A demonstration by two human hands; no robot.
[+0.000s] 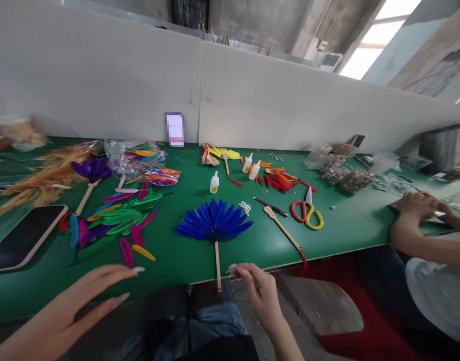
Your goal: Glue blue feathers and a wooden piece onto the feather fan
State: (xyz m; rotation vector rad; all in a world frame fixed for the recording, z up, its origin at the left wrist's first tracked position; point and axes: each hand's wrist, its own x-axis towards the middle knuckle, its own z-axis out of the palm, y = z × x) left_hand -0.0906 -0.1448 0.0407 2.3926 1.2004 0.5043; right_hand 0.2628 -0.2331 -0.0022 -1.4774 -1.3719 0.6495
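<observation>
A fan of blue feathers [214,223] lies on the green table, its wooden stick [217,263] pointing at me and jutting past the near edge. Just right of that stick is my right hand [258,291], thumb and finger pinched together; whatever they hold, if anything, is too small to make out. My left hand [90,296] hovers at the table's near edge with fingers stretched out and thumb apart, holding nothing. Closest to it are loose pink and yellow feathers [142,251]. Small white beads [245,207] are heaped beside the blue fan's right side.
Right of the fan lie tweezers [271,206], a bare wooden stick [284,229] and scissors [307,213]. Glue bottles [214,183] stand behind. A purple feather fan [91,173], loose green feathers [120,216] and a phone [26,238] occupy the left. Another person's hands [418,204] rest at far right.
</observation>
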